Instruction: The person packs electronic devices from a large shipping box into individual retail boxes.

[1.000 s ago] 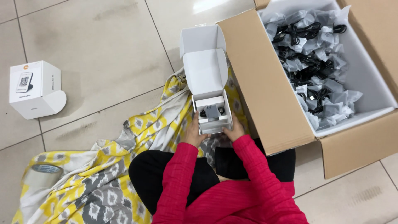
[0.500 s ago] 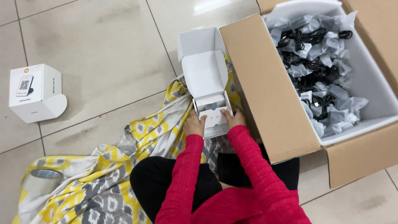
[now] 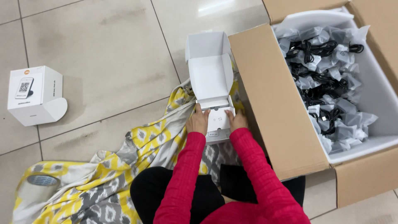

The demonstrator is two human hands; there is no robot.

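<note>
on the yellow patterned cloth point(image 3: 157, 137) sits a small white box point(image 3: 213, 99), lid up. left hand point(image 3: 199, 121) and right hand point(image 3: 236, 120) press its white insert point(image 3: 217, 120), beside the cardboard carton point(image 3: 273, 108) of bagged cables point(image 3: 327, 79).

There was only one view, from a camera on the person's head. It looked almost straight down at the floor point(image 3: 103, 54) from quite high up. The red sleeves came in from 6 o'clock, so the person sat at the bottom edge. The small white box point(image 3: 211, 83) sat near the middle. The big cardboard box point(image 3: 273, 103) filled the 3 o'clock side. Another white box point(image 3: 35, 95) sat far out at 9 o'clock.
</note>
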